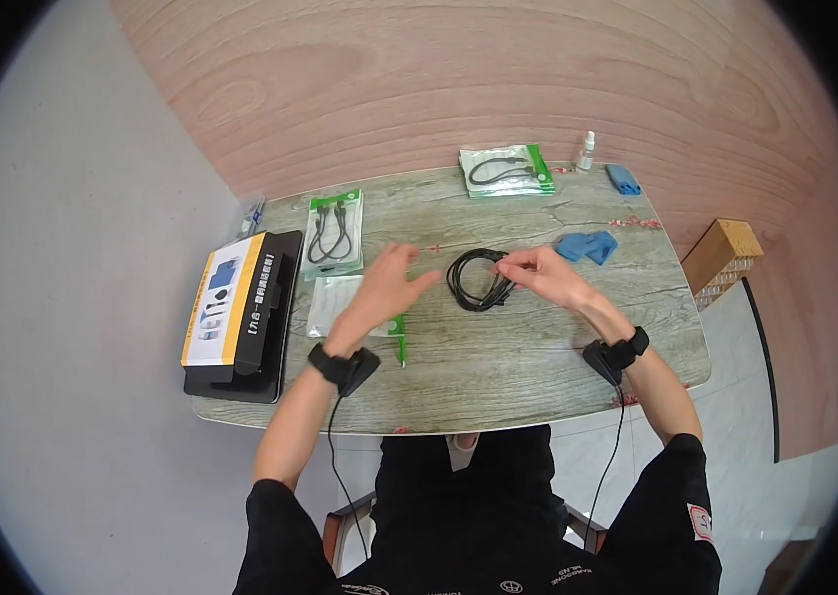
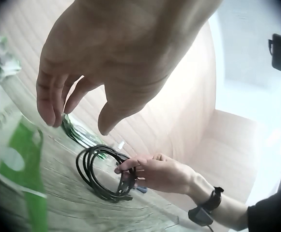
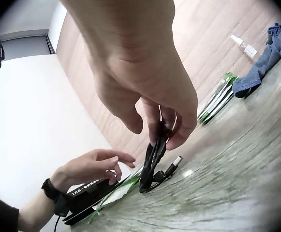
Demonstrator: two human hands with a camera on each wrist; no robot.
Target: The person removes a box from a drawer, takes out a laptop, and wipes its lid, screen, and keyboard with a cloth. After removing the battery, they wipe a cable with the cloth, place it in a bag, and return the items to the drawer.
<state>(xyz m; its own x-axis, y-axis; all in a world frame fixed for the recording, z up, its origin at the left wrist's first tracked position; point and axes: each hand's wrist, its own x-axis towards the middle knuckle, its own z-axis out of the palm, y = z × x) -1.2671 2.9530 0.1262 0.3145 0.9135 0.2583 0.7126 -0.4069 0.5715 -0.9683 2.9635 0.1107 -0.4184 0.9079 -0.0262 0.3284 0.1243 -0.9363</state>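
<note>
A coiled black USB cable [image 1: 456,282] stands over the middle of the table, its loops gathered into a ring. My right hand [image 1: 550,279] pinches the ring at its right side between thumb and fingers. In the right wrist view the bundle [image 3: 151,164] hangs edge-on under the fingertips, and a metal USB plug [image 3: 177,161] sticks out low beside it. My left hand [image 1: 386,289] is held to the left of the coil with fingers spread and nothing in them. Beneath that hand lies a clear and green plastic packet [image 1: 332,300].
Packets of short black cables lie at the back left [image 1: 336,238] and back centre [image 1: 506,173]. A blue cloth [image 1: 588,246], another folded cloth [image 1: 623,179] and a small spray bottle [image 1: 586,153] are on the right. A black and yellow box [image 1: 231,302] occupies the left edge.
</note>
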